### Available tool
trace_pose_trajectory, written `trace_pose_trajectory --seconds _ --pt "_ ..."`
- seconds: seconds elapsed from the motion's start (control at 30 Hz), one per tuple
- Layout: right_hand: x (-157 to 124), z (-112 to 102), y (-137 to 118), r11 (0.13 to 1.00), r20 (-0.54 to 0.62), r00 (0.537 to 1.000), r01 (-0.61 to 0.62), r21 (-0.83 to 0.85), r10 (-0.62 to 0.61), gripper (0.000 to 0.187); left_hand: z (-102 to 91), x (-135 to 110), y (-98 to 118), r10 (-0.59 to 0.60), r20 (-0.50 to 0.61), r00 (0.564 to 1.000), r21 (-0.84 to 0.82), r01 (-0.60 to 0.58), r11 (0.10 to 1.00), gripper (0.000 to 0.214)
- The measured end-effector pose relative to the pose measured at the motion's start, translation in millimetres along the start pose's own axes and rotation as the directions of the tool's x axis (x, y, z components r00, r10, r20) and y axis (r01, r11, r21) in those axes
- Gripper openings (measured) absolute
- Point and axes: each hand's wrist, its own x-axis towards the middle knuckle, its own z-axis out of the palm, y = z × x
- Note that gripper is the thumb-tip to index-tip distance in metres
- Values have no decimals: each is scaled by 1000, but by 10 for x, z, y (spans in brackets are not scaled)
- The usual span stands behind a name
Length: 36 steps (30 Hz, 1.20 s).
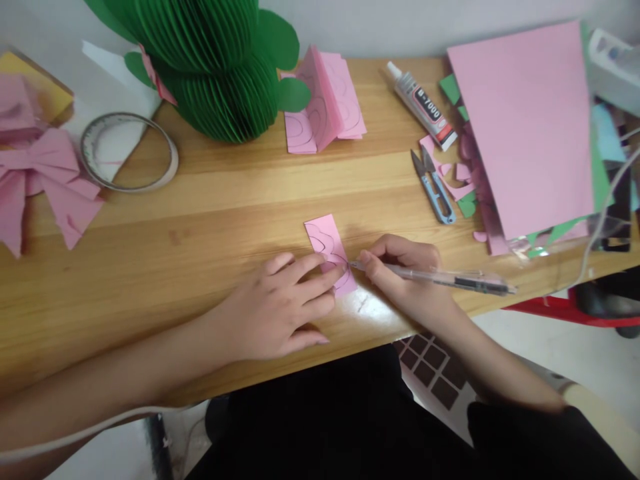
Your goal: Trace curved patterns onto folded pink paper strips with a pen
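Note:
A small pink paper strip (324, 231) with curved dark lines drawn on it lies on the wooden table (220, 220). My left hand (287, 303) rests flat with fingers spread, its fingertips on the strip and covering part of the drawing. In my right hand (405, 270) is a clear-barrelled pen (450, 279), pinched between thumb and fingers. The pen's tip meets the strip's right edge, close to my left fingertips.
Behind stand a green honeycomb paper figure (227, 100) and folded pink paper (327, 100) with drawn curves. A tape roll (173, 163) and pink bow (50, 167) lie left. Right are a glue tube (425, 107), thread snips (434, 188), paper scraps (463, 173) and pink sheets (530, 127).

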Motion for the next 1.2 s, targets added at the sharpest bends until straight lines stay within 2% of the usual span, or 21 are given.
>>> trace_pose_trajectory --seconds 0.47,0.63,0.93,1.2 --pt "-58 6 15 1000 -3 1000 -20 -9 20 24 5 -3 14 -21 13 1000 -7 21 1000 35" --pt "-77 12 37 1000 -13 1000 -13 6 13 25 -14 -3 19 -44 13 999 -32 45 998 40" --pt "-83 25 31 1000 -32 999 -8 18 9 23 -46 3 -2 -20 54 998 -18 21 1000 48" --pt "-74 33 17 1000 -39 999 -7 20 8 24 -25 -8 -28 30 53 998 11 -31 999 41"
